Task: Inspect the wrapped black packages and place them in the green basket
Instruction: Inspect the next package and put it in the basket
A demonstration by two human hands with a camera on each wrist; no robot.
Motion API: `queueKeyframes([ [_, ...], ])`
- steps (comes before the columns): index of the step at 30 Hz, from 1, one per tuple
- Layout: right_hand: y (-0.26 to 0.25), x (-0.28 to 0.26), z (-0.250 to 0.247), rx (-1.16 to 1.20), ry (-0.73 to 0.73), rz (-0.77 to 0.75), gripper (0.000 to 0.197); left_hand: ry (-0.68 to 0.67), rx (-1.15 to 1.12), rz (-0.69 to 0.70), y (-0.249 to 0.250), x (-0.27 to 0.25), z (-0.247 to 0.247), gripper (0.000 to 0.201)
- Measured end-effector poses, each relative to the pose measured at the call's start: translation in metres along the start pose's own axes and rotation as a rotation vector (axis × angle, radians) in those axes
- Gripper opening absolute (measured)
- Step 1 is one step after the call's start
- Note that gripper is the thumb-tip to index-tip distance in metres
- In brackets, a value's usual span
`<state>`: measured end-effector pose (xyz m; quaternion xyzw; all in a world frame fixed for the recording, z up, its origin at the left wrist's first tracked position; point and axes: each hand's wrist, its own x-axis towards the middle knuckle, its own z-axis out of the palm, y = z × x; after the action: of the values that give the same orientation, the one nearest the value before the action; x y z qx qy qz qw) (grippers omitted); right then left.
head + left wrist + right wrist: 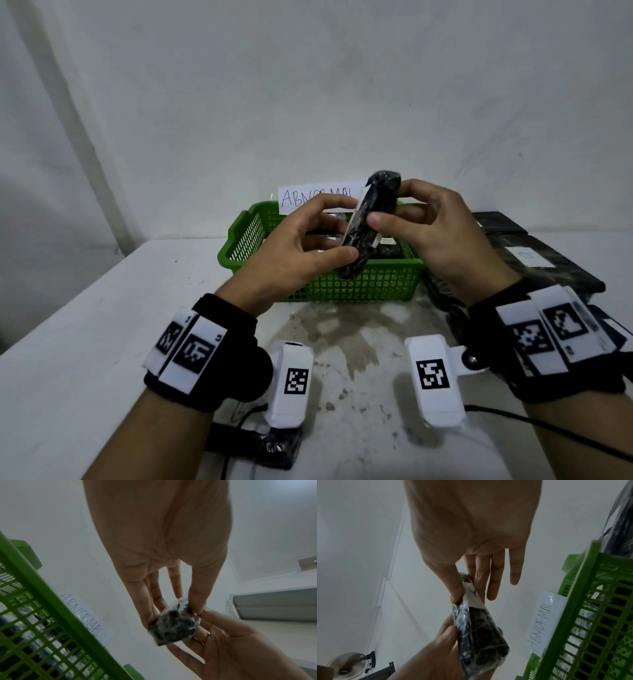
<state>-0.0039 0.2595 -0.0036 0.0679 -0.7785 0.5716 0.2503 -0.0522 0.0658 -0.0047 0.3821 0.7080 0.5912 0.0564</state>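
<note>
A black package [368,222] wrapped in clear film, with a white label strip, is held upright and tilted above the green basket [246,240]. My left hand [308,240] pinches its lower part between thumb and fingers. My right hand [407,219] pinches its middle and upper part. In the left wrist view the package [173,626] shows its end face between both hands. The right wrist view shows the package [479,632] with its white label under my right thumb. Several black packages lie inside the basket [590,615].
A paper sign reading ABNORMAL [315,198] stands behind the basket against the wall. More black wrapped packages [548,263] are stacked on the table to the right. A black box [270,448] and cables lie near the front edge of the stained white table [102,342].
</note>
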Motion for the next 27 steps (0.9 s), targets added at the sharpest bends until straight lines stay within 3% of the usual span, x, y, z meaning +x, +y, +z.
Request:
queueKeyframes([
  [8, -0.009, 0.000, -0.009, 0.177, -0.100, 0.131, 0.052, 0.054, 0.143, 0.085, -0.005, 0.002, -0.011, 0.048],
  [11, -0.006, 0.001, -0.009, 0.218, -0.117, 0.159, 0.037, 0.088, 0.161, 0.115, -0.008, 0.003, -0.013, 0.048],
  [14, 0.000, 0.002, -0.008, 0.239, -0.158, 0.209, 0.045, 0.130, 0.164, 0.140, -0.011, 0.004, -0.015, 0.052],
  [16, 0.001, 0.002, -0.007, 0.240, -0.176, 0.214, 0.035, 0.160, 0.184, 0.148, -0.012, 0.005, -0.016, 0.054],
  [19, 0.004, 0.002, -0.007, 0.221, -0.124, 0.176, 0.021, 0.195, 0.190, 0.093, -0.015, 0.006, -0.018, 0.049],
  [23, 0.005, 0.001, -0.010, 0.184, -0.136, 0.145, 0.024, 0.250, 0.138, -0.031, -0.022, 0.008, -0.025, 0.036],
  [27, 0.007, 0.000, -0.008, 0.157, -0.180, 0.142, 0.032, 0.304, 0.104, -0.040, -0.026, 0.006, -0.029, 0.036],
])
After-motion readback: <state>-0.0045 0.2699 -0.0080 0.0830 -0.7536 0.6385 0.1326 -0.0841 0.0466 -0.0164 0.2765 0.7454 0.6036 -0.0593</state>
